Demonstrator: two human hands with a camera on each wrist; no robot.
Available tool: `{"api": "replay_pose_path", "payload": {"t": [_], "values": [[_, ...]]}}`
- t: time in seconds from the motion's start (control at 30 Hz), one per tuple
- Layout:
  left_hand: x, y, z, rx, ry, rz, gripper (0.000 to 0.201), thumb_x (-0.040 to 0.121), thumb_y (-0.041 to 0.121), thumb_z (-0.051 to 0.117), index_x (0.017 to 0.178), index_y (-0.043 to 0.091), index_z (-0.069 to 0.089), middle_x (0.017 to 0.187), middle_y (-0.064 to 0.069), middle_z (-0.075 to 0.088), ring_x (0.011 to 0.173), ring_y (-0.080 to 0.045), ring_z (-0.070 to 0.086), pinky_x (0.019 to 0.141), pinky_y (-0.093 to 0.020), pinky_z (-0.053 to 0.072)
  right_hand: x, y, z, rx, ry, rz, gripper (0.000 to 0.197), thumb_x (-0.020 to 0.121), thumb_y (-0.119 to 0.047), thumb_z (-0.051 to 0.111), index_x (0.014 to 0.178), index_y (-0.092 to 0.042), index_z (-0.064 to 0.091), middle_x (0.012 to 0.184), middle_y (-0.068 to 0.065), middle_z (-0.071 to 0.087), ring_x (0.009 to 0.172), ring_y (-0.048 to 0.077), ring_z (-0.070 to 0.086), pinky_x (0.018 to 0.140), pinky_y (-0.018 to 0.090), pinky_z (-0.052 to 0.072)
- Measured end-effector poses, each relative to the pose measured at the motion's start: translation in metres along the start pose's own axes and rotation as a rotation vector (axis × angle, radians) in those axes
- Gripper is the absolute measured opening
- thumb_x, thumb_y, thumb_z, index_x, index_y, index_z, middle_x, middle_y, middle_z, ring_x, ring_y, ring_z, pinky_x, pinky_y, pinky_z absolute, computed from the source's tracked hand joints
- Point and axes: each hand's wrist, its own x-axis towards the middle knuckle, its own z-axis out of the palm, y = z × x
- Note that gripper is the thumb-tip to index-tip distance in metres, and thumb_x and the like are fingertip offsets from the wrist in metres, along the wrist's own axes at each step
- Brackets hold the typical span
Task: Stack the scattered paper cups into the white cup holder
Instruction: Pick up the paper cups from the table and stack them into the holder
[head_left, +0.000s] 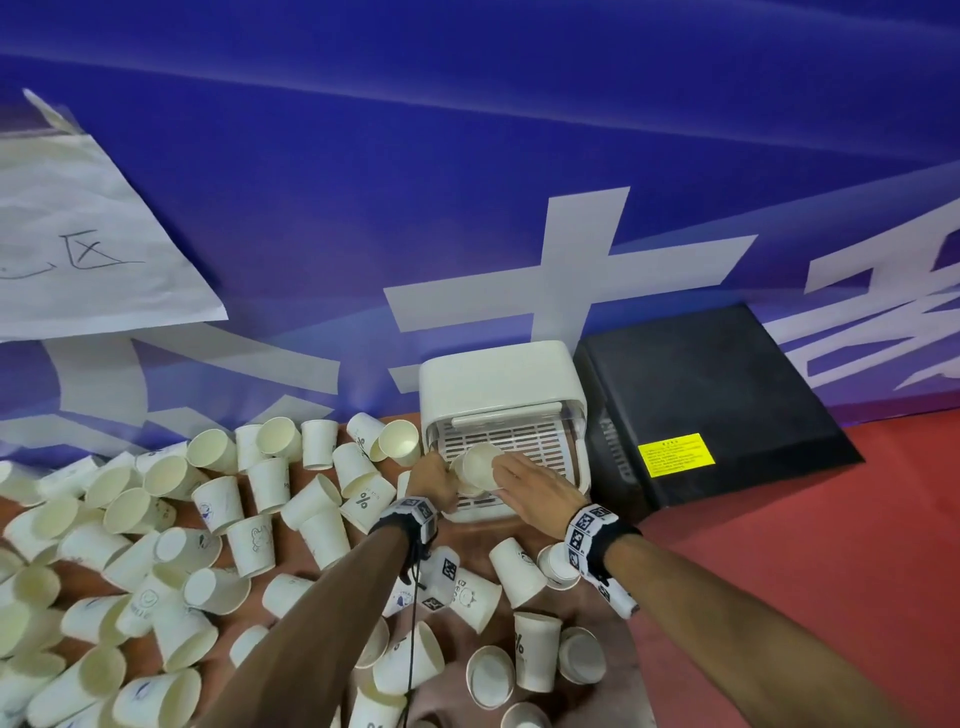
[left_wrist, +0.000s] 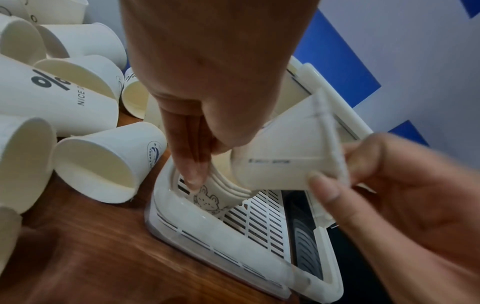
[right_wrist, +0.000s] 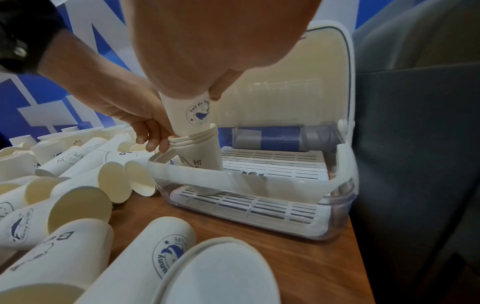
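Observation:
The white cup holder (head_left: 498, 374) stands at the table's back with its lid up. A short stack of nested paper cups (right_wrist: 200, 152) leans in its left front corner on the slatted tray. My left hand (head_left: 447, 486) grips the stack at its rims (left_wrist: 228, 188). My right hand (head_left: 506, 475) holds one paper cup (head_left: 480, 465) with a blue whale print (right_wrist: 198, 115), base down, partly inside the top cup of the stack. In the left wrist view that held cup (left_wrist: 285, 154) is tilted, with my right fingers (left_wrist: 327, 185) round its rim.
Several loose paper cups (head_left: 208, 519) lie scattered over the wooden table, left of and in front of the holder. A black box (head_left: 701, 405) stands tight against the holder's right side. A blue banner wall (head_left: 467, 156) closes the back. Red cloth (head_left: 831, 571) covers the right.

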Motion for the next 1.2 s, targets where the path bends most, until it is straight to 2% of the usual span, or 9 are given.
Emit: {"api": "replay_pose_path", "payload": {"t": [0.23,0.37,0.47,0.57,0.67,0.83,0.97,1.07,1.2], "values": [[-0.008,-0.013,0.007,-0.059,0.035,0.021,0.027,0.068,0.023,0.06,0.047,0.009,0.05,0.051,-0.004,0.061,0.042,-0.017,0.052,0.038,-0.031,0.043,0.029,-0.008,0.009,-0.025,-0.193,0.049,0.016,0.1,-0.012,0.055,0.116,-0.014,0.057,0.114,0.006,0.056,0.113,0.023,0.05,0.072,0.037,0.045],[-0.011,-0.024,0.009,-0.134,0.04,0.057,0.034,0.068,0.039,0.046,0.05,0.011,0.053,0.052,-0.001,0.062,0.047,-0.02,0.059,0.049,-0.031,0.049,0.045,-0.014,0.014,-0.035,-0.288,0.089,0.023,0.099,-0.01,0.053,0.121,-0.015,0.057,0.116,0.008,0.059,0.116,0.024,0.049,0.082,0.04,0.051],[-0.014,-0.027,0.005,-0.152,0.053,0.067,0.037,0.072,0.037,0.047,0.081,0.015,0.075,0.075,-0.004,0.075,0.067,-0.022,0.071,0.065,-0.04,0.06,0.052,-0.018,0.021,0.0,-0.385,0.132,0.026,0.1,-0.017,0.053,0.126,-0.015,0.058,0.116,0.014,0.061,0.114,0.03,0.054,0.088,0.04,0.051],[-0.029,-0.016,-0.005,-0.098,0.076,0.14,0.044,0.075,0.03,0.048,0.107,0.016,0.074,0.099,-0.009,0.076,0.088,-0.028,0.071,0.08,-0.043,0.058,0.056,-0.022,0.029,0.068,-0.429,0.187,0.029,0.102,-0.033,0.053,0.128,-0.022,0.059,0.121,0.016,0.058,0.113,0.037,0.059,0.095,0.038,0.051],[-0.037,-0.018,-0.005,-0.088,0.062,0.15,0.038,0.08,0.029,0.048,0.106,0.017,0.073,0.099,-0.007,0.076,0.089,-0.027,0.07,0.081,-0.042,0.056,0.056,-0.022,0.033,0.082,-0.469,0.169,0.038,0.106,-0.046,0.042,0.127,-0.02,0.059,0.121,0.018,0.058,0.11,0.038,0.06,0.094,0.04,0.051],[-0.045,-0.018,0.003,-0.177,0.113,0.105,0.045,0.09,0.034,0.039,0.098,0.008,0.074,0.096,-0.015,0.073,0.088,-0.03,0.066,0.083,-0.04,0.052,0.056,-0.028,0.034,0.05,-0.526,0.097,0.037,0.108,-0.017,0.04,0.142,-0.012,0.052,0.132,0.013,0.056,0.123,0.034,0.049,0.108,0.047,0.036],[-0.038,-0.026,0.006,-0.146,0.085,0.111,0.025,0.088,0.032,0.062,0.089,0.011,0.075,0.078,-0.007,0.069,0.071,-0.021,0.061,0.07,-0.034,0.049,0.055,-0.026,0.056,0.045,-0.529,0.131,0.079,0.101,-0.06,-0.002,0.134,-0.015,0.053,0.123,0.018,0.056,0.122,0.042,0.044,0.104,0.055,0.039],[-0.031,-0.031,0.005,-0.179,0.056,0.062,0.012,0.076,0.021,0.074,0.081,0.01,0.077,0.07,-0.002,0.068,0.061,-0.014,0.055,0.062,-0.027,0.044,0.055,-0.033,0.048,-0.019,-0.546,0.179,0.052,0.107,-0.049,0.024,0.138,-0.016,0.048,0.131,0.017,0.05,0.131,0.04,0.033,0.107,0.05,0.039],[-0.026,-0.034,0.006,-0.201,0.068,0.013,0.014,0.077,0.009,0.073,0.09,0.01,0.08,0.082,-0.007,0.074,0.07,-0.016,0.062,0.066,-0.026,0.048,0.058,-0.028,0.054,0.038,-0.549,0.216,0.045,0.108,-0.047,0.031,0.136,-0.016,0.048,0.136,0.012,0.047,0.136,0.039,0.03,0.113,0.049,0.033]]}}
